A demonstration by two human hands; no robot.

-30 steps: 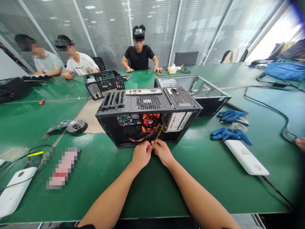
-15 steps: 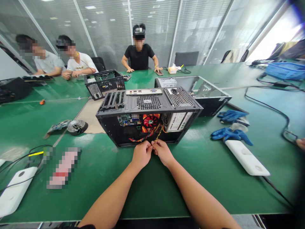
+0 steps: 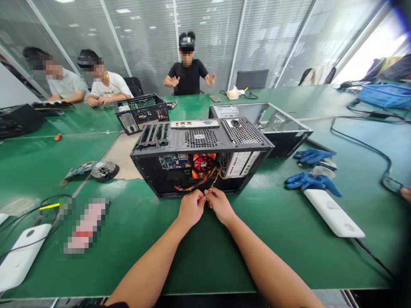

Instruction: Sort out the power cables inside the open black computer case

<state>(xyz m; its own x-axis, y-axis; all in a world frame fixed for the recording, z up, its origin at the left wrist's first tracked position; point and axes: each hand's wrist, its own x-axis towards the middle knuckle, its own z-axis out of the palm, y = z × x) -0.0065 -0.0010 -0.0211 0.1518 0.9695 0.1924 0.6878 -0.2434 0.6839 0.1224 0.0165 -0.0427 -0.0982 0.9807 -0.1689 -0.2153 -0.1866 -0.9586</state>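
Note:
A black computer case [image 3: 202, 147] lies before me with its open side facing my hands and its rear panel upward. Inside show a red cooling fan [image 3: 203, 163], a motherboard [image 3: 175, 161], a labelled power supply [image 3: 243, 164] and a bundle of coloured cables [image 3: 191, 187]. My left hand [image 3: 192, 208] is closed in a pinch at the case's lower edge. Against its fingertips, my right hand [image 3: 219, 206] is pinched too, just below a yellow-and-black cable [image 3: 214, 181]. Whatever sits between the fingers is hidden.
Behind stand a second open case [image 3: 282, 139] and a smaller one [image 3: 141, 112]. Blue gloves [image 3: 313, 182] and a white power bank [image 3: 334, 212] lie right; a heatsink fan [image 3: 105, 171] and another white device [image 3: 24, 256] lie left. Three people sit across the green table [image 3: 128, 273].
My hands hold the same pinch at the case edge. Across the table, the person in black has raised both hands off the tabletop, leaving a phone there.

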